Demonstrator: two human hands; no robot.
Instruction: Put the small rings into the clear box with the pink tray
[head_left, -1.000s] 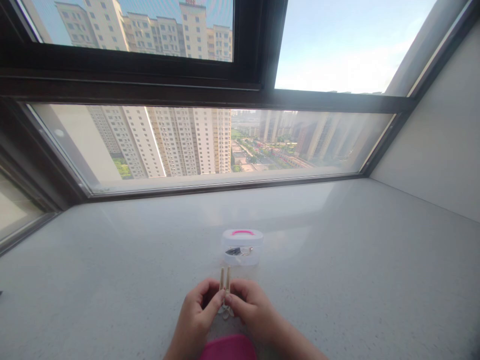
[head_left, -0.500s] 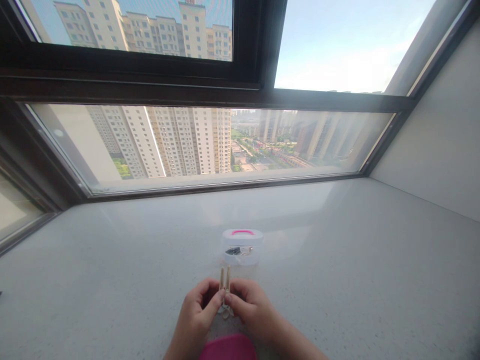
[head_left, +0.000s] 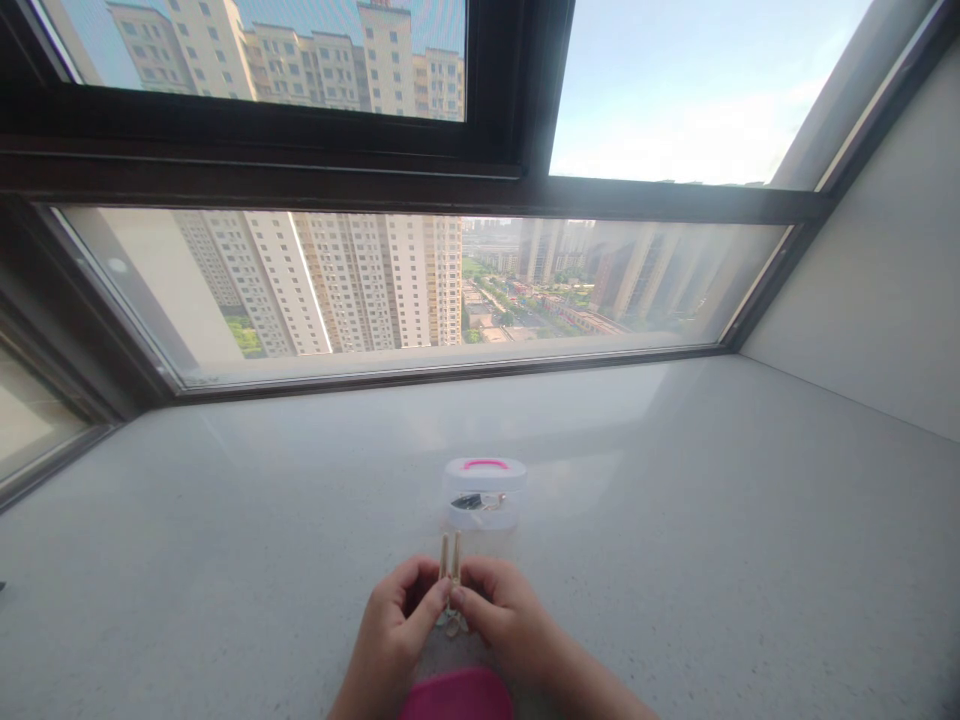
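Observation:
Close together at the bottom middle, both hands hold a pair of slim gold-coloured hair clips upright. My left hand (head_left: 397, 620) pinches the left hair clip (head_left: 444, 556) between thumb and fingers. In my right hand (head_left: 499, 610) the right hair clip (head_left: 457, 556) is gripped the same way. Pale, petal-like shapes (head_left: 452, 627) show below the thumbs; whether they belong to the clips I cannot tell. Just beyond the fingers stands a clear box with a white lid and pink handle (head_left: 486, 475), with dark and light small items inside.
Between the forearms, at the lower edge, lies a pink object (head_left: 457, 697), partly out of view. The speckled white sill (head_left: 675, 540) spreads around. A dark window frame (head_left: 450, 375) bounds it at the back, and a white wall (head_left: 885, 260) at the right.

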